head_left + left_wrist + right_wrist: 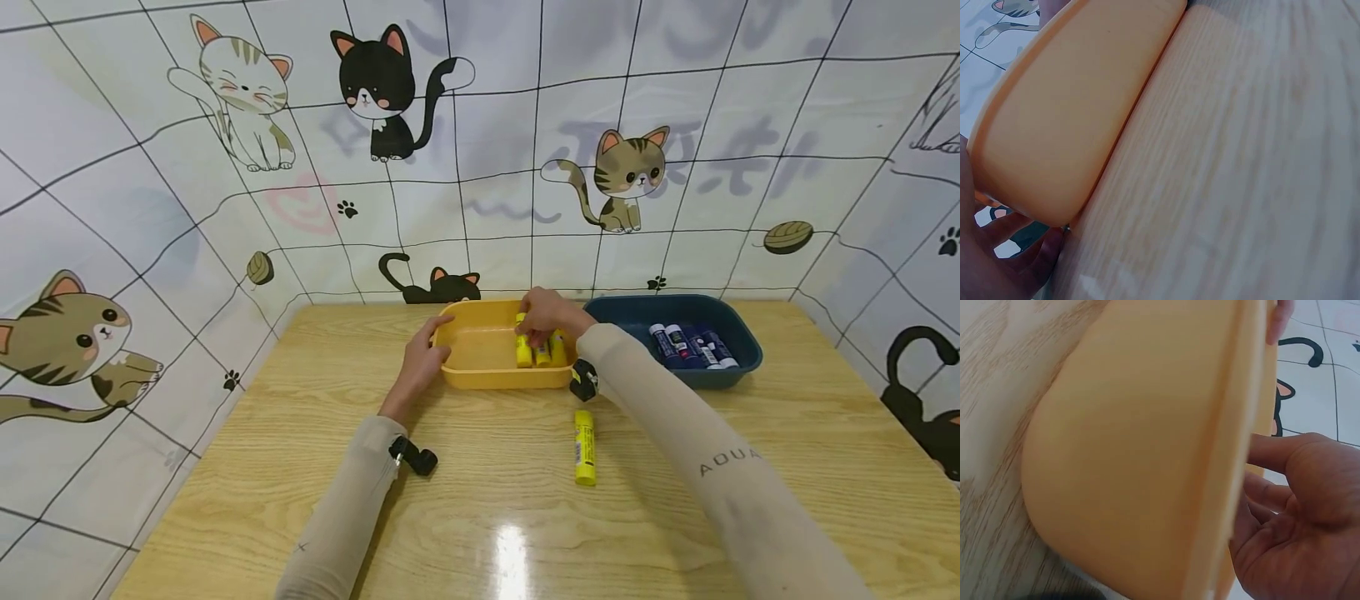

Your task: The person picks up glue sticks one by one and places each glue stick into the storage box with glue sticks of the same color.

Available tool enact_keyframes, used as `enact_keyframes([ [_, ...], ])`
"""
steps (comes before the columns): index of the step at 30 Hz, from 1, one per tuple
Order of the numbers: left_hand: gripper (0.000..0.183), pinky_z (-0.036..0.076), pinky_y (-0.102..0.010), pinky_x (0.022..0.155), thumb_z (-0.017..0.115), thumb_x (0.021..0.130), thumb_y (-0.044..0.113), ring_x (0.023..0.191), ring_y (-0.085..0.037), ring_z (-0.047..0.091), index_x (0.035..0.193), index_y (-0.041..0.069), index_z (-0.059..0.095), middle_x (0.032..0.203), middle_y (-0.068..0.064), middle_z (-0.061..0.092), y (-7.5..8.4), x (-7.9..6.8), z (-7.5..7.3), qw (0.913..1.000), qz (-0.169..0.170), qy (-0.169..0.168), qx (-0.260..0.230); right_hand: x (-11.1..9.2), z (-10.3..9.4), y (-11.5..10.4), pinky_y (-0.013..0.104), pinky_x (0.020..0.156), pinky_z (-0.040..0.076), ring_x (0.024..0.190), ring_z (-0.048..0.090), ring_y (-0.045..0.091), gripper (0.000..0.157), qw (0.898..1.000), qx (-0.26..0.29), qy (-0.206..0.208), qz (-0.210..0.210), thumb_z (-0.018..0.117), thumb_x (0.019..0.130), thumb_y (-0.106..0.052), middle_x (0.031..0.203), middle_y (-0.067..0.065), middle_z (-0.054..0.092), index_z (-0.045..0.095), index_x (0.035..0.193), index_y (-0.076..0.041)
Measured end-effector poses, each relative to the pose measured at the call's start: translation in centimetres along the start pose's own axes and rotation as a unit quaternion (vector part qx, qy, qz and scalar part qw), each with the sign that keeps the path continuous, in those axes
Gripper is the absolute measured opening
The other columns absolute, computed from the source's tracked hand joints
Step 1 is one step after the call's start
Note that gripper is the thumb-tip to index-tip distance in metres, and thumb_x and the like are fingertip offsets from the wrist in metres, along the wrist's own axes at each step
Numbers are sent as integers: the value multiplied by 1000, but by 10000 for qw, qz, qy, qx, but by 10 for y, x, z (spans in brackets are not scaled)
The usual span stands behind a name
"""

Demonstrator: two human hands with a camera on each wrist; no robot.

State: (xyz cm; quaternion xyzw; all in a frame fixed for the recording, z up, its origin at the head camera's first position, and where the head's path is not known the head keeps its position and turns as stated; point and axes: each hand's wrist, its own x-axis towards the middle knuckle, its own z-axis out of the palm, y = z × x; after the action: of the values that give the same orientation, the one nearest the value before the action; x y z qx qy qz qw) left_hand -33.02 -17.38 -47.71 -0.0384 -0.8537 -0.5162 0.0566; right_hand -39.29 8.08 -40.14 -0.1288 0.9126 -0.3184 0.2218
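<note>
The yellow plastic tray (480, 379) stands at the back of the wooden table. My left hand (422, 358) grips its left end, with a finger over the rim; the left wrist view shows the fingers (1007, 231) bent around the tray's corner. Reaching over the right part of the tray, my right hand (551, 312) pinches a yellow glue stick (522, 350). Beside that stick lie more yellow glue sticks (557, 350), partly covered by the hand. In the right wrist view, the tray wall (1129, 444) hides the fingertips and what they hold.
A dark blue tray (720, 379) with several dark blue, white-ended glue sticks (690, 346) sits to the right, close to the yellow tray. One yellow glue stick (585, 447) lies on the table (480, 483) in front. A cat-printed cloth (495, 208) rises behind the table.
</note>
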Motion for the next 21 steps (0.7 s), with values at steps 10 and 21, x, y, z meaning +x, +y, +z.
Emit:
enact_keyframes([
  [10, 64, 46, -39, 93, 51, 85, 4, 130, -33, 55, 147, 20, 56, 157, -10, 49, 0, 0, 1, 10000, -17, 5, -31, 4, 8, -4, 24, 63, 58, 55, 66, 11, 51, 9993, -357, 43, 112, 68, 98, -12, 83, 10, 71, 52, 142, 7],
  [21, 63, 47, -38, 89, 51, 86, 5, 125, -35, 59, 147, 21, 56, 157, -11, 49, 1, -1, 0, 10000, -52, 14, -47, 5, 12, -6, 23, 63, 57, 58, 64, 12, 46, 9984, -522, 100, 188, 70, 97, -12, 96, 14, 69, 56, 137, 5],
])
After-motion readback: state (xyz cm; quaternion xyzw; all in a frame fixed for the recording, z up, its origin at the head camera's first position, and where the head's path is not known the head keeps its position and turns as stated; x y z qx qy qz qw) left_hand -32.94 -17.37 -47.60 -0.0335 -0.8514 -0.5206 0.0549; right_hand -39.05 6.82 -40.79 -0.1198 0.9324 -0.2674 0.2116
